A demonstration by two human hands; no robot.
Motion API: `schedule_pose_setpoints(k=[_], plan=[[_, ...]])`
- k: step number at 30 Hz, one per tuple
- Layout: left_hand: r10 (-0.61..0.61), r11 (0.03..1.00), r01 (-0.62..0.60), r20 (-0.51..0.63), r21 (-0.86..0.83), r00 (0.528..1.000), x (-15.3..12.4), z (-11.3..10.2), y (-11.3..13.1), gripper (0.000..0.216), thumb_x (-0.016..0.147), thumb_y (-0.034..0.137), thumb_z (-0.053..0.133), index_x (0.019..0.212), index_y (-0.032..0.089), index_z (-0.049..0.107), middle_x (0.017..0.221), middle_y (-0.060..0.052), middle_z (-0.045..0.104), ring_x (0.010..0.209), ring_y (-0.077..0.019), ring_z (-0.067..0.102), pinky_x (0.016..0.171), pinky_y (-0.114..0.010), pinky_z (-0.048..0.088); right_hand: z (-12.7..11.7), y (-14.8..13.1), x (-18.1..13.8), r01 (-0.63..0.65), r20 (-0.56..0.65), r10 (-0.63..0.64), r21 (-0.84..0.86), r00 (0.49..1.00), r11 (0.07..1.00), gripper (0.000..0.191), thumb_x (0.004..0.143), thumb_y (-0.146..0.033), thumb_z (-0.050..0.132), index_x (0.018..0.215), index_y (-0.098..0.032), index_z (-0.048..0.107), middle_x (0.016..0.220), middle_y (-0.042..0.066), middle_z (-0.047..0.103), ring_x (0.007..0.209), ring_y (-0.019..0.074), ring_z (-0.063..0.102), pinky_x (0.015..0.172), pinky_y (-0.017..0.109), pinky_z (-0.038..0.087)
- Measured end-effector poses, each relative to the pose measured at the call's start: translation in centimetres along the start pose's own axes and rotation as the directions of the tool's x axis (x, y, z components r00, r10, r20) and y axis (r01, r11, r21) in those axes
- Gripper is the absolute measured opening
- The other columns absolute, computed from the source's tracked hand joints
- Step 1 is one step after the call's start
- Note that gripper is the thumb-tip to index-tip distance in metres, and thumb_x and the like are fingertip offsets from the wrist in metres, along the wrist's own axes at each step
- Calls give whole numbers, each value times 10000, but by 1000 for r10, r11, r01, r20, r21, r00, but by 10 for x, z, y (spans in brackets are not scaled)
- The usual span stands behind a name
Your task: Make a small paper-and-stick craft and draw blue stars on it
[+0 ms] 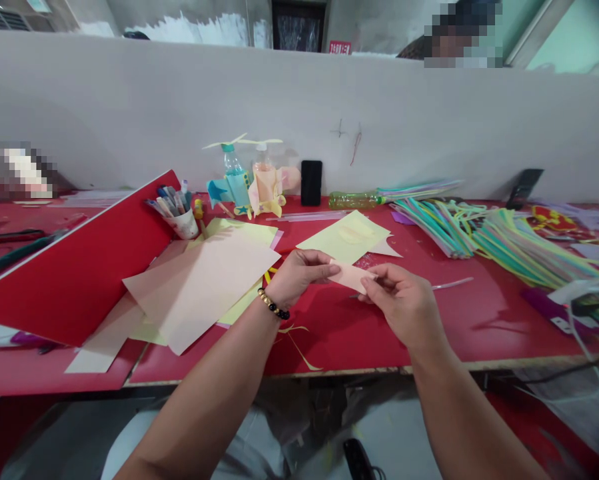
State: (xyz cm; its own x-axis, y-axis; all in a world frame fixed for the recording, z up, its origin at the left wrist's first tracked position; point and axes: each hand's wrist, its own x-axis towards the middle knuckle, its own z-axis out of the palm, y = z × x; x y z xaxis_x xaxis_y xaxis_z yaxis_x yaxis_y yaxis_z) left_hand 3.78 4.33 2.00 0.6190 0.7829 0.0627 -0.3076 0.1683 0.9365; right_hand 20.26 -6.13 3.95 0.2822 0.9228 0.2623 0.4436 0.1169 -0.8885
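In the head view, the left hand (306, 273) and the right hand (404, 300) hold a small pale pink paper piece (352, 275) between them, above the front middle of the red desk (349, 340). Each grip is closed, thumb against fingers, one at either end of the piece.

Left of the hands, large loose sheets (209, 273) overlap; the left wrist partly covers a yellow object (269, 274) at their edge. A red board (89, 267) slants up at the far left, hiding some of the desk, with a cup of pens (184, 225) at its upper end. Thin paper offcuts (299, 347) lie by the front edge.

Just beyond the hands are pale yellow sheets (342, 240). Against the grey partition (229, 93) stand a blue bottle model (236, 187), a pink bottle model (266, 187) and a black phone (312, 183); a green bottle (354, 200) lies on its side. Bundled coloured strips (519, 243) crowd the right side.
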Motion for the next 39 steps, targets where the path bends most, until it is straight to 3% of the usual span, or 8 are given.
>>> schedule_pose_setpoints(k=[5,10,14,19,22,30,36,39], plan=[[12,1000,-12,-56,9,998,0,1,-1,242,618,290,809,702,117,663,656,0,630,602,-69,576,619,-196,470,3,0,0,-23,46,21,51,999,998,213,760,-340,689,883,-179,621,695,15,676,640,183,670,589,266,514],[48,999,-46,-90,15,995,1,1,-2,232,611,287,813,691,129,664,663,3,642,614,-71,578,630,-198,465,3,0,1,-35,46,33,44,998,998,156,791,-320,662,772,-187,584,638,9,675,610,164,667,603,248,504],[74,997,-71,-87,34,994,1,1,-3,228,613,288,813,684,129,665,659,4,642,607,-70,572,621,-198,460,2,1,1,-45,34,44,42,998,998,175,803,-354,647,801,-184,604,657,26,689,635,176,677,626,265,521],[67,997,-64,-87,34,994,1,1,-3,232,623,284,808,688,127,650,651,11,635,595,-65,565,620,-196,464,6,2,0,13,-112,-7,51,994,999,318,781,-361,672,1013,-214,512,670,5,690,629,191,692,621,293,550],[77,997,-74,-93,32,993,1,2,-3,237,626,293,806,692,126,651,641,6,639,589,-68,566,614,-195,465,9,3,-1,33,-147,-23,64,989,997,275,781,-357,671,939,-234,482,657,-6,679,616,193,696,602,291,557],[111,993,-105,-113,57,987,1,3,-4,219,619,292,808,676,138,663,638,7,652,594,-73,575,626,-200,461,9,4,2,-68,-119,95,213,988,975,268,745,-378,707,877,-201,556,664,15,686,615,197,695,577,291,570],[117,990,-108,-99,95,988,1,3,-3,227,627,309,801,683,137,664,628,3,649,591,-79,575,628,-207,461,6,3,1,-17,-194,46,148,980,989,213,731,-371,715,802,-187,636,737,25,664,614,157,627,548,260,537],[126,987,-116,-89,113,988,0,3,-3,221,638,305,795,679,135,660,619,2,646,586,-80,573,624,-207,458,5,3,1,-11,-217,40,134,975,991,189,729,-355,719,782,-188,648,666,2,633,552,129,575,503,237,509]])
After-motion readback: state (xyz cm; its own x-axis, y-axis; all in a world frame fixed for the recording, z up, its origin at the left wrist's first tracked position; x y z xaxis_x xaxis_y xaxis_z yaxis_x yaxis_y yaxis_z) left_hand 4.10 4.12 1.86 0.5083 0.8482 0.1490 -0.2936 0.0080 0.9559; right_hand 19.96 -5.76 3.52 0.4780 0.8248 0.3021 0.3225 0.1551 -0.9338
